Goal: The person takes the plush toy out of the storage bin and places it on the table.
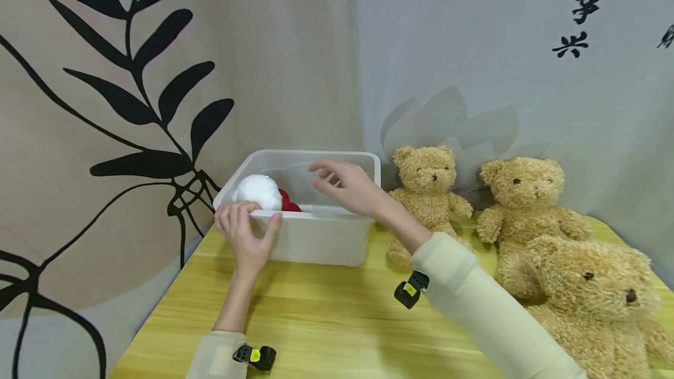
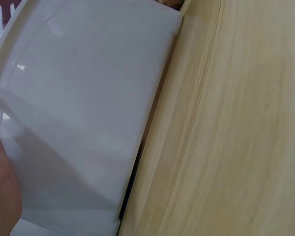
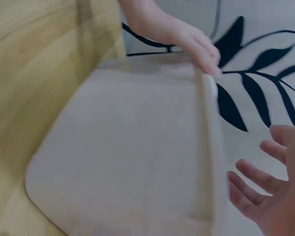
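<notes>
Three tan teddy bears sit along the right of the yellow table, and one clear plastic bin stands at its far left, holding one white and red plush. The left hand grips the bin's near rim; the right hand hovers above it, fingers spread and holding nothing. Black characters on the wall are too small to read.
</notes>
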